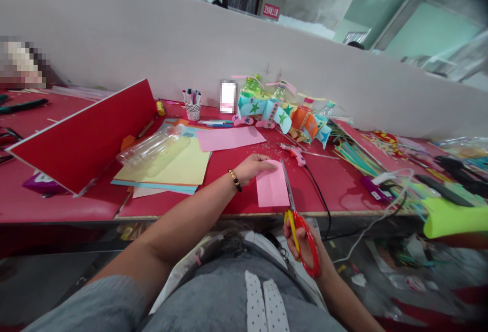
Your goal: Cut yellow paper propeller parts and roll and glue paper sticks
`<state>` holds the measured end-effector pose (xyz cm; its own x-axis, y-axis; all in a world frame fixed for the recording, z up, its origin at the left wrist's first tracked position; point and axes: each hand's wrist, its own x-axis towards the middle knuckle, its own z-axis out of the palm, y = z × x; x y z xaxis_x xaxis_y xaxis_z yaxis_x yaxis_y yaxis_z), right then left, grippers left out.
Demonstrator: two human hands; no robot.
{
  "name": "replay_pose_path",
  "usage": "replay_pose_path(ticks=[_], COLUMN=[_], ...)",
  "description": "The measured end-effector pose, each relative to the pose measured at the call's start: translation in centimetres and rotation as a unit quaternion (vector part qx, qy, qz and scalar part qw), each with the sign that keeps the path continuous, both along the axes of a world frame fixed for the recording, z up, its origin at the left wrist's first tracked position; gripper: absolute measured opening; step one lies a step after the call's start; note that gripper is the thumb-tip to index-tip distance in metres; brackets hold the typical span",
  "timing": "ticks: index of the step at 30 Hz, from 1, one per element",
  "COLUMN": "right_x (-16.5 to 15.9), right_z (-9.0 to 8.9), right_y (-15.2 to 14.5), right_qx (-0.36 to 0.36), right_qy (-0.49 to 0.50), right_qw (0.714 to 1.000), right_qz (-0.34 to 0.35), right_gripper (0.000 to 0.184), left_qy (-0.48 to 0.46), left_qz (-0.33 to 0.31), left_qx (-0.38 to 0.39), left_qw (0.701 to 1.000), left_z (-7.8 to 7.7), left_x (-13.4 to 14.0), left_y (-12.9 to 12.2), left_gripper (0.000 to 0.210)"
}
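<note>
My left hand (pixel 254 168) pinches the top of a small pink sheet of paper (pixel 273 189), whose upper edge is rounded. In my right hand (pixel 301 238) is a pair of scissors (pixel 313 258) with red and yellow handles, fingers through the loops. The blades point up along the paper's right edge; whether they are touching it I cannot tell. Behind the paper lies a larger pink sheet (pixel 231 139) on the red table. A pink glue gun (pixel 293 154) rests just beyond the scissors' tips, its black cord running toward the table edge.
On the left, a clear plastic bottle (pixel 150 146) lies on stacked coloured paper (pixel 179 164) beside a red board (pixel 91 133). At the back stand a pen cup (pixel 193 111), a phone (pixel 227 97) and several decorated bottle crafts (pixel 282 108). Coloured strips (pixel 353 161) and cables lie right.
</note>
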<state>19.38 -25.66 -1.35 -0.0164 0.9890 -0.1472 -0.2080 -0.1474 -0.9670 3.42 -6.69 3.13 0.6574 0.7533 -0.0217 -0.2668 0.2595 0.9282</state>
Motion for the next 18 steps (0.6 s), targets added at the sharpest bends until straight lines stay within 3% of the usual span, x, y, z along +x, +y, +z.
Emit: replay_pose_path(ticks=[5, 12, 18], right_x=[0.0, 0.2, 0.6], right_z=[0.4, 1.0, 1.2], right_y=[-0.1, 0.0, -0.4], right_qx=[0.006, -0.048, -0.066], right_qy=[-0.003, 0.047, 0.023], right_qw=[1.0, 0.998, 0.997], right_qz=[-0.001, 0.006, 0.015], right_gripper=[0.045, 0.035, 0.04], left_qy=[0.006, 0.022, 0.046], left_qz=[-0.002, -0.02, -0.038], left_qx=[0.004, 0.019, 0.056], left_qw=[1.0, 0.999, 0.997], left_z=[0.2, 0.6, 0.7], left_x=[-0.2, -0.5, -1.0], left_y=[0.0, 0.0, 0.2], left_gripper=[0.025, 0.026, 0.024])
